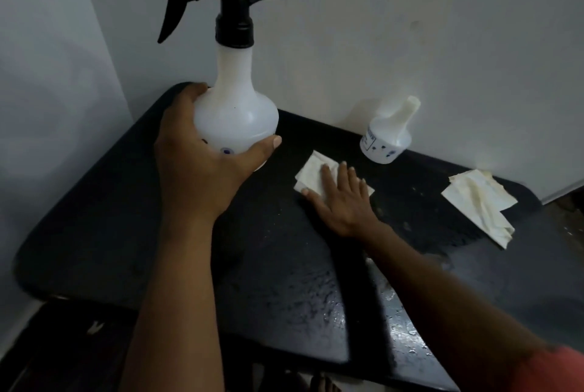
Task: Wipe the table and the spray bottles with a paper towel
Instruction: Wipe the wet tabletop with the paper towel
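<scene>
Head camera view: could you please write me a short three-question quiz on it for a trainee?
1. True or false: the left hand grips the big spray bottle.
2. What does the right hand press flat on the table? A) a paper towel B) a sponge C) a brush
3. Fill in: ___ paper towels lie on the table.
Key: 1 true; 2 A; 3 two, counting the spare towel on the right.
</scene>
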Tool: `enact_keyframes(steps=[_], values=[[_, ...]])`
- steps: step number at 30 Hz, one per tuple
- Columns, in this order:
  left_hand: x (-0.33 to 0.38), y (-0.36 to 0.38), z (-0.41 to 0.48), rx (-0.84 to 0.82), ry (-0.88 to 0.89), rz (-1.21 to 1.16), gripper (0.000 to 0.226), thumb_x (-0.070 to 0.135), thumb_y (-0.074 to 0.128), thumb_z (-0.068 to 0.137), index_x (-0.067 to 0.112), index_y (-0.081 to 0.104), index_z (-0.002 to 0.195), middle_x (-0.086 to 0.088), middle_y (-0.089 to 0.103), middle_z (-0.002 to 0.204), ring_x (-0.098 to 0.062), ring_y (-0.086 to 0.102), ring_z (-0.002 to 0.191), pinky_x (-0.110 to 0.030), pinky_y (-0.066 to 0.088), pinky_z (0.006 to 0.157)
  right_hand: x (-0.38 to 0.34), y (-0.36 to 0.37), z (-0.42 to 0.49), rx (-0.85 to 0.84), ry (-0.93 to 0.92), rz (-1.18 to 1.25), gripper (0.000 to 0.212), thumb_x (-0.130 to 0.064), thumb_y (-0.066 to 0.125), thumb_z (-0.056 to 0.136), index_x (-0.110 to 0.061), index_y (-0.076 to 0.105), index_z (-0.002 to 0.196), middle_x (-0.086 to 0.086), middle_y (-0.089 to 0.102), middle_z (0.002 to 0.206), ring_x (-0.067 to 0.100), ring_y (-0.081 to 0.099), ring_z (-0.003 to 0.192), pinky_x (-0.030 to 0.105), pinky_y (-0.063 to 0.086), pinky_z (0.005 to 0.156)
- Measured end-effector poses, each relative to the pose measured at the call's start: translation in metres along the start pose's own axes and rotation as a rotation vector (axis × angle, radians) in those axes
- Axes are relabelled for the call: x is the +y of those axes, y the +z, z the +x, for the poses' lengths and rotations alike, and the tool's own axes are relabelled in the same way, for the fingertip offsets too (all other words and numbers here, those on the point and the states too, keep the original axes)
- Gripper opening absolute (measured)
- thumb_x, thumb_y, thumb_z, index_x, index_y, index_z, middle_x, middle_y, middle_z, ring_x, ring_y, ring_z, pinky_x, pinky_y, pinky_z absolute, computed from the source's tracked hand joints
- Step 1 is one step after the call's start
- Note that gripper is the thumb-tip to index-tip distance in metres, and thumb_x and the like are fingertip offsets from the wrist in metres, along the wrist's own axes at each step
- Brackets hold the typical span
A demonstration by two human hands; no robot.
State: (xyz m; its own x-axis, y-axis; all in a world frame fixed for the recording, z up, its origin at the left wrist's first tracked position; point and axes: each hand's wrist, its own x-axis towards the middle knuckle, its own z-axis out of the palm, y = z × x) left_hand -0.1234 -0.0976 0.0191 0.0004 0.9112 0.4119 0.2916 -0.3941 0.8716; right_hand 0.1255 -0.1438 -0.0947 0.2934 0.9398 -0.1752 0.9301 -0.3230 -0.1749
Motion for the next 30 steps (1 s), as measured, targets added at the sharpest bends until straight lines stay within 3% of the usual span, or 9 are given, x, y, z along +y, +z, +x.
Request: enact_keyframes(steps=[5, 8, 11, 14, 17, 20, 24, 27, 30], values=[[-0.005, -0.008, 0.004, 0.053, 0.003, -0.013, 0.089, 0.058, 0.082, 0.056, 0.021, 0.048, 0.129, 0.006, 0.052, 0.126, -0.01, 0.051, 0.112, -0.013, 0.046, 0.079, -0.066, -0.009, 0.041, -0.066, -0.071, -0.095, 0.095, -0.082, 0.017, 0.084, -0.024, -0.007, 0.155, 0.021, -0.017, 0.16, 0.038, -0.016, 0.147, 0.056, -0.008, 0.117], [-0.007, -0.011, 0.009, 0.088, 0.004, 0.013, 0.089, 0.059, 0.081, 0.056, 0.021, 0.049, 0.13, 0.01, 0.052, 0.125, -0.007, 0.051, 0.11, -0.007, 0.042, 0.077, -0.13, -0.002, 0.019, -0.101, -0.375, -0.093, 0.091, -0.076, 0.023, 0.087, -0.021, -0.002, 0.155, 0.022, -0.009, 0.162, 0.038, -0.013, 0.148, 0.06, -0.005, 0.117], [-0.009, -0.012, 0.011, 0.1, -0.005, 0.037, 0.092, 0.064, 0.077, 0.057, 0.022, 0.045, 0.133, 0.012, 0.048, 0.126, -0.001, 0.045, 0.109, -0.001, 0.036, 0.075, -0.173, 0.018, -0.034, -0.101, -0.772, -0.163, 0.082, -0.066, 0.036, 0.09, -0.018, 0.017, 0.154, 0.021, 0.011, 0.161, 0.037, -0.001, 0.149, 0.061, 0.003, 0.116], [-0.011, -0.015, 0.01, 0.086, -0.004, 0.052, 0.095, 0.067, 0.074, 0.057, 0.022, 0.044, 0.135, 0.007, 0.05, 0.131, 0.0, 0.044, 0.109, 0.005, 0.035, 0.073, -0.163, 0.03, -0.064, -0.029, -0.9, -0.167, 0.073, -0.058, 0.038, 0.094, -0.016, 0.023, 0.152, 0.023, 0.017, 0.16, 0.037, 0.008, 0.149, 0.056, 0.004, 0.119], [-0.012, -0.019, 0.007, 0.058, 0.013, 0.048, 0.093, 0.065, 0.076, 0.056, 0.023, 0.046, 0.133, 0.008, 0.05, 0.129, -0.002, 0.045, 0.109, 0.001, 0.037, 0.075, -0.11, 0.02, -0.058, -0.012, -0.745, -0.103, 0.074, -0.063, 0.034, 0.094, -0.025, 0.014, 0.155, 0.017, 0.011, 0.162, 0.033, 0.007, 0.15, 0.049, 0.004, 0.121], [-0.012, -0.025, 0.005, 0.037, 0.046, 0.07, 0.095, 0.064, 0.077, 0.054, 0.019, 0.047, 0.132, 0.003, 0.052, 0.128, -0.006, 0.046, 0.11, -0.015, 0.042, 0.081, -0.016, -0.008, -0.035, -0.016, -0.354, -0.14, 0.074, -0.069, 0.017, 0.092, -0.031, 0.003, 0.155, 0.01, -0.003, 0.163, 0.029, -0.002, 0.151, 0.042, -0.001, 0.121], [-0.012, -0.029, 0.007, 0.036, 0.045, 0.053, 0.095, 0.066, 0.075, 0.054, 0.021, 0.047, 0.132, 0.013, 0.045, 0.122, -0.003, 0.044, 0.107, -0.005, 0.035, 0.077, 0.113, -0.046, -0.049, -0.025, 0.127, -0.104, 0.083, -0.078, 0.003, 0.083, -0.032, -0.005, 0.153, 0.01, -0.01, 0.163, 0.021, -0.011, 0.149, 0.038, -0.004, 0.119], [-0.011, -0.027, 0.01, 0.046, 0.036, 0.037, 0.095, 0.065, 0.077, 0.054, 0.02, 0.046, 0.133, 0.013, 0.044, 0.122, -0.002, 0.043, 0.107, 0.001, 0.034, 0.074, 0.136, -0.041, -0.076, -0.078, 0.231, -0.107, 0.096, -0.084, -0.008, 0.069, -0.031, -0.014, 0.148, 0.01, -0.015, 0.162, 0.019, -0.018, 0.146, 0.04, -0.005, 0.121], [-0.008, -0.023, 0.013, 0.057, 0.038, 0.031, 0.097, 0.065, 0.076, 0.055, 0.018, 0.045, 0.134, 0.008, 0.047, 0.126, -0.003, 0.043, 0.109, 0.002, 0.035, 0.074, 0.106, -0.028, -0.094, -0.078, 0.222, -0.093, 0.109, -0.09, -0.013, 0.062, -0.025, -0.022, 0.148, 0.012, -0.023, 0.159, 0.024, -0.024, 0.145, 0.044, -0.009, 0.12]])
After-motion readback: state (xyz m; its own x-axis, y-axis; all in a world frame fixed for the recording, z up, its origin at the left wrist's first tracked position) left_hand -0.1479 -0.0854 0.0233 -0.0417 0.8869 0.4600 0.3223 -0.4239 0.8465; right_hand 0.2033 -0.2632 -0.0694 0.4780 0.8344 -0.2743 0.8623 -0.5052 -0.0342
